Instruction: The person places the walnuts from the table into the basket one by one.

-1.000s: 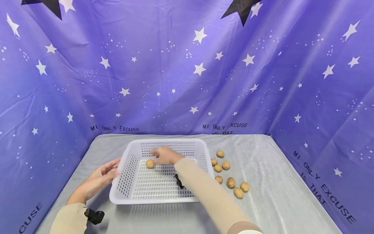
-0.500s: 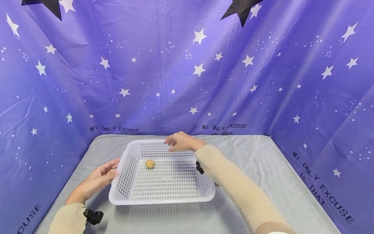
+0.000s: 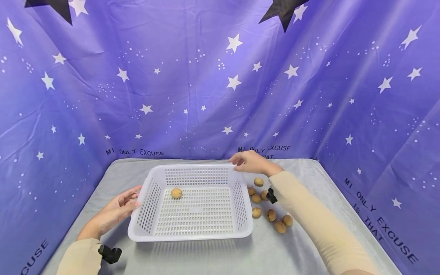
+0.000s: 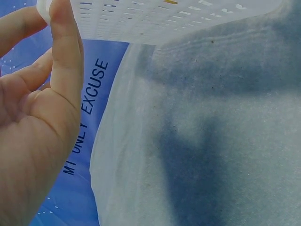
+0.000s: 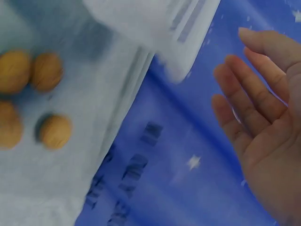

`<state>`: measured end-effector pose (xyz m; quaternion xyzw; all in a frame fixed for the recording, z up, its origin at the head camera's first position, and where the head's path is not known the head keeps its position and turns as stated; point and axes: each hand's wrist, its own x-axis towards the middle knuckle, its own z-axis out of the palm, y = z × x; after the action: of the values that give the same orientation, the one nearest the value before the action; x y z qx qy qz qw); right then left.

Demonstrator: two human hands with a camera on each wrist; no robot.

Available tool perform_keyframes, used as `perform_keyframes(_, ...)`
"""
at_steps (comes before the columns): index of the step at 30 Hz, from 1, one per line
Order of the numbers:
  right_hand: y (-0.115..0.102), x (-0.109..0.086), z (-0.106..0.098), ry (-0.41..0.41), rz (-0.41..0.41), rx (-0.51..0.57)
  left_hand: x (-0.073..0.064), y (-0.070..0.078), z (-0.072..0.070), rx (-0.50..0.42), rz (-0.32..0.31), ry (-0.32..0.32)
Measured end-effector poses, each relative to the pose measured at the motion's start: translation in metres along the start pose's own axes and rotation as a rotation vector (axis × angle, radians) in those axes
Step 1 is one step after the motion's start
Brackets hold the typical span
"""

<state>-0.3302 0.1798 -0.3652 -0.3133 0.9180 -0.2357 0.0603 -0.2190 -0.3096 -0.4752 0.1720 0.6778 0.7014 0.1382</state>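
A white perforated plastic basket (image 3: pixel 196 219) tilts slightly toward me, with a single walnut (image 3: pixel 176 193) on its floor, left of the middle. My left hand (image 3: pixel 115 210) grips the basket's left rim, the thumb (image 4: pixel 66 52) on the near side and the index finger behind it. Over the back right corner of the basket is my right hand (image 3: pixel 253 162), holding nothing. In the right wrist view its fingers (image 5: pixel 251 96) are loosely extended, apart from the basket edge. Several walnuts (image 3: pixel 271 215) lie on the cloth to the right of the basket, below the right forearm.
A grey cloth (image 3: pixel 192 259) covers the table. Purple star-printed curtains (image 3: pixel 192 95) enclose it at the back and both sides. Small black devices are strapped at the left wrist (image 3: pixel 110 254) and right wrist (image 3: pixel 271 195).
My right hand has let go of the walnut in the basket and moved right and back, rising out over the back right corner. My left hand and the basket stay in place.
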Motion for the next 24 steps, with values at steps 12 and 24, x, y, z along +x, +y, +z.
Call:
perform_keyframes(12,0.083,-0.04,0.015,0.083,0.182,0.094,-0.002,0.0,0.002,0.004,0.007,0.011)
perform_keyframes(24,0.124,-0.055,0.065,0.151,0.296,0.138,-0.002,0.0,0.003,0.013,0.002,0.027)
